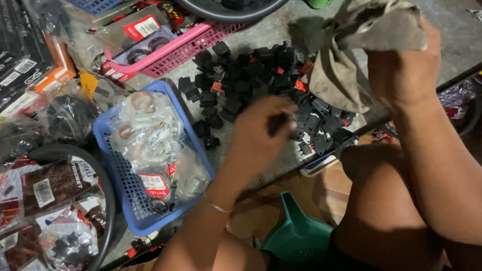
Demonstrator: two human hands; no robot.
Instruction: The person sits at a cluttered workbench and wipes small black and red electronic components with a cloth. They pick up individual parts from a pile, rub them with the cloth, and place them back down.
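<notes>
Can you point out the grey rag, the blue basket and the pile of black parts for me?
Grey rag [346,75]: head view, on the hanging fold below the right hand [401,70].
Blue basket [123,188]: head view, on its bare mesh floor.
Pile of black parts [241,75]: head view, on the middle of the heap.

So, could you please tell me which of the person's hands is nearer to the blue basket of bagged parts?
Left. The left hand hovers just right of the blue basket, over the black parts; the right hand is far off, gripping a grey cloth.
</notes>
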